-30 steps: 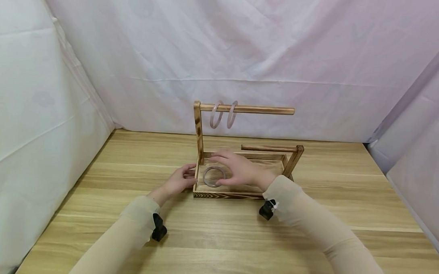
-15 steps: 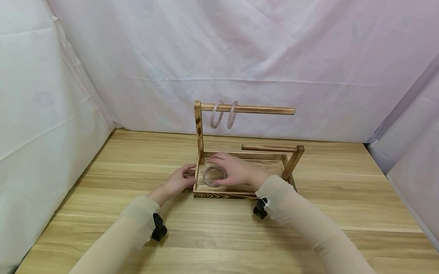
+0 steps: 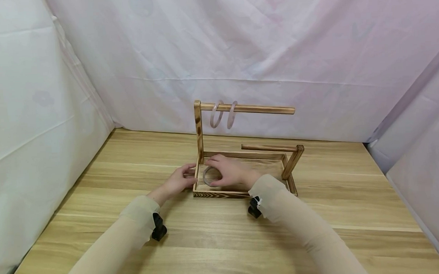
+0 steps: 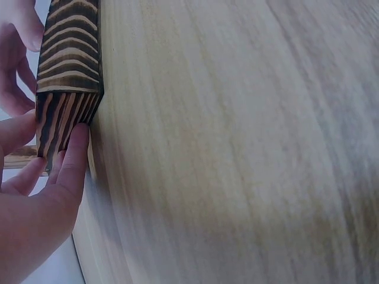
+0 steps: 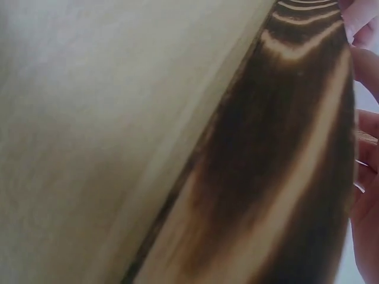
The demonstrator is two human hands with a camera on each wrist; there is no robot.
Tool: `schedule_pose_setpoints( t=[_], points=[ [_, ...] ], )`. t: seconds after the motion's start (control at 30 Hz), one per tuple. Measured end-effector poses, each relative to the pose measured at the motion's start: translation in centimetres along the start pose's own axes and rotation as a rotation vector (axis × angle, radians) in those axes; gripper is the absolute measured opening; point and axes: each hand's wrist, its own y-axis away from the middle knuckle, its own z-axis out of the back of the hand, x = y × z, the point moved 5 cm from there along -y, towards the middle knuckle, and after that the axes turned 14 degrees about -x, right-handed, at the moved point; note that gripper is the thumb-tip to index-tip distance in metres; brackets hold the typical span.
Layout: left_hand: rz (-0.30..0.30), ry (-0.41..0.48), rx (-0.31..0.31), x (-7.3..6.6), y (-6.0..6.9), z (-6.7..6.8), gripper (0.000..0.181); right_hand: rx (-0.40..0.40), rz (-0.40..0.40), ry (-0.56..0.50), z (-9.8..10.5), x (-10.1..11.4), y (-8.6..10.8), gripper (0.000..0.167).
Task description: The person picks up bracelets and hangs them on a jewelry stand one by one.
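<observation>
A wooden bangle stand has a shallow tray (image 3: 221, 194) and two horizontal bars. Inside the tray's left part lies a greyish bangle (image 3: 204, 176), flat, its right side hidden by my right hand (image 3: 226, 172). That hand reaches over it, thumb toward the front and fingers toward the back, spread; a firm grip does not show. My left hand (image 3: 175, 182) rests against the tray's left end, fingertips on its outer wall (image 4: 62, 112). Two pale pink bangles, one left (image 3: 213, 119) and one right (image 3: 230, 117), hang from the upper bar (image 3: 265, 109).
The lower bar (image 3: 268, 147) juts leftward from a short post (image 3: 292, 162) at the tray's right end. A tall post (image 3: 199, 133) rises at the left. Wood-grain table (image 3: 208, 242) surrounds the stand, with a pale curtain (image 3: 274, 50) behind.
My right hand has moved left and slightly lower over the bangle in the tray, covering more of it. My left hand and the hanging bangles stay in place.
</observation>
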Motion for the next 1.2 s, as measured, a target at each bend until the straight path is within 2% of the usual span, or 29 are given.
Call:
schedule_pose_setpoints(
  t=[0.67, 0.93, 1.2],
  points=[
    [0.022, 0.012, -0.009, 0.1, 0.1, 0.1, 0.058, 0.066, -0.028, 0.038, -1.6, -0.6, -0.6, 0.07],
    [0.015, -0.002, -0.006, -0.1, 0.1, 0.0, 0.058, 0.072, 0.008, 0.109, -1.8, -0.1, -1.1, 0.061],
    [-0.008, -0.029, -0.022, 0.0, 0.0, 0.1, 0.058, 0.109, -0.011, 0.134, -2.0, -0.1, -1.6, 0.059]
  ],
)
